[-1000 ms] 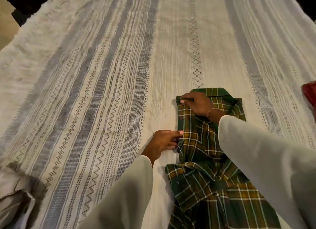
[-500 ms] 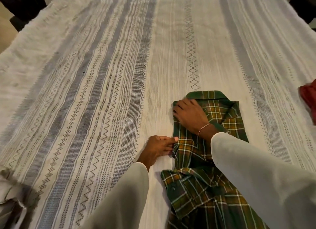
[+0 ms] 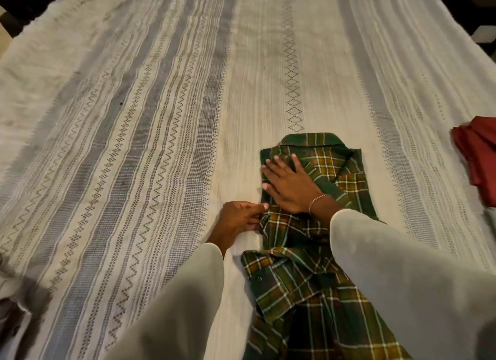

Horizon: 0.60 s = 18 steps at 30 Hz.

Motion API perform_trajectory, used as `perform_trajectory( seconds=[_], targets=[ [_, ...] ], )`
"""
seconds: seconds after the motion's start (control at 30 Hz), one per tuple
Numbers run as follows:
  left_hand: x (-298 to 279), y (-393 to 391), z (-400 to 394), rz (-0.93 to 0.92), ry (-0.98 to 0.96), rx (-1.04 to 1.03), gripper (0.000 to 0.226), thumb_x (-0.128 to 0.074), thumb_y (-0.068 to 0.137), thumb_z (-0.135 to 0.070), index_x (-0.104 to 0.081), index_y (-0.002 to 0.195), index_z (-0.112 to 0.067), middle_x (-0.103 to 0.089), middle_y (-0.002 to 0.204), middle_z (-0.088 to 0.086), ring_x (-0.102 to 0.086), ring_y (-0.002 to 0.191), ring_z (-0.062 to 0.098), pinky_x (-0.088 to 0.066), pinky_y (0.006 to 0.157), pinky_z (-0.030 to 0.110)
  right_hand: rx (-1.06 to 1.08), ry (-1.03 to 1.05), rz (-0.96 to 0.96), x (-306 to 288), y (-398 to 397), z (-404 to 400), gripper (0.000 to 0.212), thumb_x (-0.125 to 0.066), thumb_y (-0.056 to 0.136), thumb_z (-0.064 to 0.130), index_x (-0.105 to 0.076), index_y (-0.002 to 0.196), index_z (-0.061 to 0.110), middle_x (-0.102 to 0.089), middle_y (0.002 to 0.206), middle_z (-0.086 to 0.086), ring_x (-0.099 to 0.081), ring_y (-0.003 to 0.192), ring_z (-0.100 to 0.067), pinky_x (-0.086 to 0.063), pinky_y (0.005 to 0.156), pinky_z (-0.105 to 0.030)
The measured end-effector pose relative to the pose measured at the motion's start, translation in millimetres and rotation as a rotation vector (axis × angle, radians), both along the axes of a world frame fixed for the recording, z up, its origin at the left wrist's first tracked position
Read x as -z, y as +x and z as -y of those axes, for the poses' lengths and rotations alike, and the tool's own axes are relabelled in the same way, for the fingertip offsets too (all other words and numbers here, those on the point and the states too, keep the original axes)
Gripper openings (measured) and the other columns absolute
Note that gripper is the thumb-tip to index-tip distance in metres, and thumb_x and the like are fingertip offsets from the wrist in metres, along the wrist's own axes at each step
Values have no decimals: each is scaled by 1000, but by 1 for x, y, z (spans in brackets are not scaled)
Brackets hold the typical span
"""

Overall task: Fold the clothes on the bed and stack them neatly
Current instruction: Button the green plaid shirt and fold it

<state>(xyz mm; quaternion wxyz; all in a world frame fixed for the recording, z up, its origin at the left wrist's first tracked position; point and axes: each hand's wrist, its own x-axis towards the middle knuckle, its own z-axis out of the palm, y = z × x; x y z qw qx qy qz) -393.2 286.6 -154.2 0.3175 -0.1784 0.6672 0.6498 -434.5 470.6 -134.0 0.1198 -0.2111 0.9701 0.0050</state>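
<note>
A home bedroom is indicated: a bed (image 3: 161, 118) covered by a woven striped bedspread (dark floor glimpsed at upper corners).

Head view, looking down on a bed covered by a cream bedspread (image 3: 150, 123) with grey woven stripes and zigzag bands; a green and yellow plaid shirt (image 3: 335, 171) lies partly folded right of centre, collar at the far end, its lower part rumpled toward the viewer; the right hand (image 3: 290, 183) lies flat on the folded upper part, fingers straight and spread, a thin bracelet (image 3: 318, 200) at the wrist; the left hand (image 3: 239, 220) pinches the shirt's left edge just beside the right hand, fingers curled; both arms wear pale sleeves; a red garment (image 3: 480, 155) lies at the right edge, well apart from the shirt.
</note>
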Motion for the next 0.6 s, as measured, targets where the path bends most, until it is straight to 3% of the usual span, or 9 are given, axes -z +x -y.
perform_trajectory(
  seconds=[0.07,0.13,0.17,0.23,0.3,0.33,0.4,0.5,0.6],
  targets=[
    [-8,7,-1,-47,17,-21,16,-76,88,-17,-75,94,-2,-76,76,8,-73,66,19,-59,60,25,37,-261,63,-20,34,-2,81,-10,96,69,-44,150,19,-41,157,-4,-29,149,-23,-14,123,-56],
    [-13,15,-1,-104,15,-21,12,-74,90,-16,-76,96,-5,-76,77,6,-73,69,19,-59,62,24,21,-444,164,-40,75,-6,76,-32,91,80,-61,132,23,-57,134,1,-51,122,-15,-42,110,-44],
    [-15,21,-1,-132,3,-8,11,-75,89,-19,-76,95,-10,-77,79,3,-74,73,17,-59,65,23,-16,-427,215,-49,96,-10,77,-44,84,84,-62,130,25,-56,131,4,-52,117,-12,-46,105,-38],
    [-19,30,-1,-172,-26,-1,10,-78,87,-26,-75,93,-18,-78,84,-3,-75,82,15,-61,74,25,-109,-230,263,-58,131,-19,92,-52,73,90,-55,140,27,-48,141,4,-46,125,-12,-40,109,-35],
    [-20,38,-3,-184,-78,-17,17,-82,83,-28,-76,97,-20,-79,92,-3,-75,89,17,-61,87,32,-139,-98,287,-62,151,-29,68,-59,87,69,-56,140,27,-48,141,0,-43,128,-18,-37,112,-42],
    [-22,44,-5,-181,-109,-19,26,-84,81,-28,-75,103,-18,-78,98,-1,-74,93,18,-60,90,35,-124,-124,287,-67,156,-34,47,-63,92,48,-62,133,26,-54,134,-1,-46,125,-20,-38,109,-44],
    [-26,54,-8,-172,-203,-1,40,-88,76,-29,-72,111,-15,-76,103,2,-73,95,20,-59,93,39,-42,-260,246,-82,158,-46,28,-63,87,20,-70,114,24,-63,117,1,-53,113,-18,-43,102,-43],
    [-33,69,-8,-184,-408,121,41,-87,76,-33,-68,108,-16,-73,102,2,-72,89,21,-61,88,40,68,-375,263,-119,155,-75,21,-58,81,18,-70,98,21,-65,100,3,-57,99,-15,-49,92,-39],
    [-46,96,-2,-140,-573,252,41,-84,80,-35,-62,109,-17,-68,106,4,-70,87,22,-61,83,33,117,-88,455,-170,152,-116,21,-65,88,13,-73,105,21,-67,103,1,-61,98,-17,-50,89,-36]
  ],
)
